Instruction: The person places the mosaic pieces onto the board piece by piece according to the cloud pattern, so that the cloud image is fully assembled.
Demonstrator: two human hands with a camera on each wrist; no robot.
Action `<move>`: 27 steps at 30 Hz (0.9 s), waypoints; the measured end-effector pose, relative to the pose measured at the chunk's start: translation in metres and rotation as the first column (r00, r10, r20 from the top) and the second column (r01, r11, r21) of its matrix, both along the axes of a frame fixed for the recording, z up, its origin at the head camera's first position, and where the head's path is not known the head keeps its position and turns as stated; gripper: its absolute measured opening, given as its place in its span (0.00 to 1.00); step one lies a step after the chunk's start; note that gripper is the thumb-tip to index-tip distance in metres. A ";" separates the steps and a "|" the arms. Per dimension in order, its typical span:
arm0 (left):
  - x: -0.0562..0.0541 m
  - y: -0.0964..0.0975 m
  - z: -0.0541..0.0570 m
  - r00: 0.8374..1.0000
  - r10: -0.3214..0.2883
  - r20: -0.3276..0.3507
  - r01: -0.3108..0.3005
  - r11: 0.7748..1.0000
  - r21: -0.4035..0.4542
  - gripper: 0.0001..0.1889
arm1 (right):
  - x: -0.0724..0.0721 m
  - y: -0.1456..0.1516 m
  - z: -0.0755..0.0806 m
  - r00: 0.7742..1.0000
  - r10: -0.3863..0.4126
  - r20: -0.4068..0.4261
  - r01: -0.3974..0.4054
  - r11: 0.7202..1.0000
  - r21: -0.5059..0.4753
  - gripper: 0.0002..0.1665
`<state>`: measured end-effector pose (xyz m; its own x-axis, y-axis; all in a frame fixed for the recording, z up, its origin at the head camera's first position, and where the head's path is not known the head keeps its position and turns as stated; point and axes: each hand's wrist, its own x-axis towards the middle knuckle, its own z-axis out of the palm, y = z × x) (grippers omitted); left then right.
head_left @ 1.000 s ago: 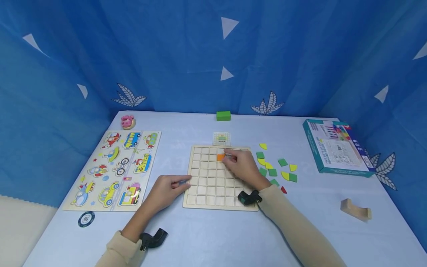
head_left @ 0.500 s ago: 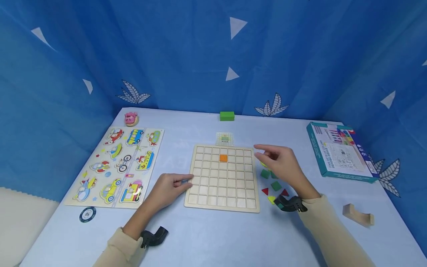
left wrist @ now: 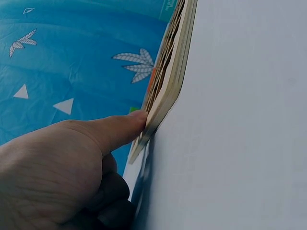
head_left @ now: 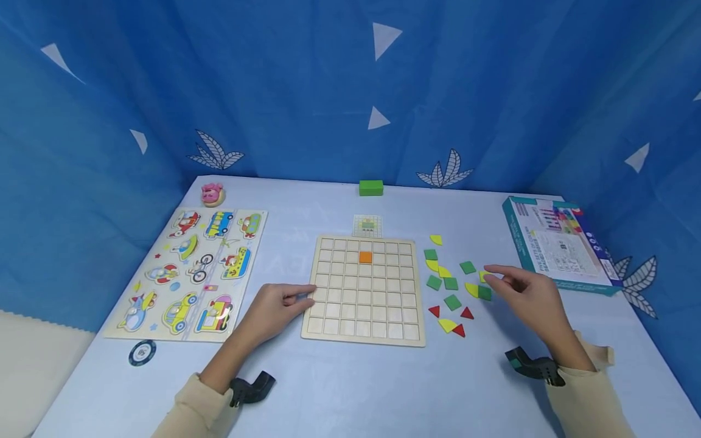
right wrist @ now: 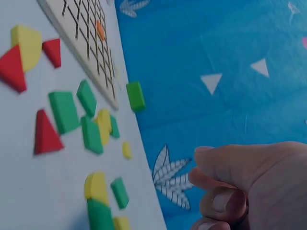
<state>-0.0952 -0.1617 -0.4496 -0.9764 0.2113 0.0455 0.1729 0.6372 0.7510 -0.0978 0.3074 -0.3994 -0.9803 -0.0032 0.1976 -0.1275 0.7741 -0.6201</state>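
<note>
Wooden and gridded, the board (head_left: 349, 296) lies between the left hand (head_left: 274, 312) and the right hand (head_left: 530, 298), just right of the left fingertips and well to the left of the right ones. One orange square (head_left: 365, 257) sits in its second row from the far side, ahead and to the right of the left fingers; the pattern card (head_left: 367, 226) lies farther ahead of them, at the board's far edge. The work looks like filling the grid with the loose pieces (head_left: 452, 302), probably to match the card, and the step in hand seems to be picking the next one. The right thumb and index finger hover slightly apart, with nothing visible between them. A yellow quarter-round piece (head_left: 482, 277) lies partly hidden at these fingertips; whether they touch it cannot be told. A green square (head_left: 484, 293) lies just nearer the person than the same tips, and red triangles (head_left: 467, 312) lie to their left. The next move likely calls for closing thumb and finger on the flat yellow piece without nudging its green neighbour. The left index finger and thumb are extended and apart, tips against the board's left edge, seemingly steadying it rather than gripping.
</note>
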 end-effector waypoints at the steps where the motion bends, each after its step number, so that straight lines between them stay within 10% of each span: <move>1: 0.000 0.000 0.000 1.000 -0.001 0.002 0.001 1.000 0.001 0.15 | 0.002 0.003 -0.002 1.000 -0.010 0.007 0.010 1.000 0.006 0.20; 27: 0.000 0.000 0.000 0.999 -0.011 -0.032 0.012 1.000 0.016 0.15 | -0.007 0.015 -0.049 0.990 -0.140 -0.020 0.141 0.986 0.088 0.23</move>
<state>-0.0952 -0.1614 -0.4499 -0.9718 0.2215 0.0804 0.2044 0.6225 0.7554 -0.1044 0.3220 -0.4488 -0.9695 0.1162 0.2160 -0.0215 0.8369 -0.5469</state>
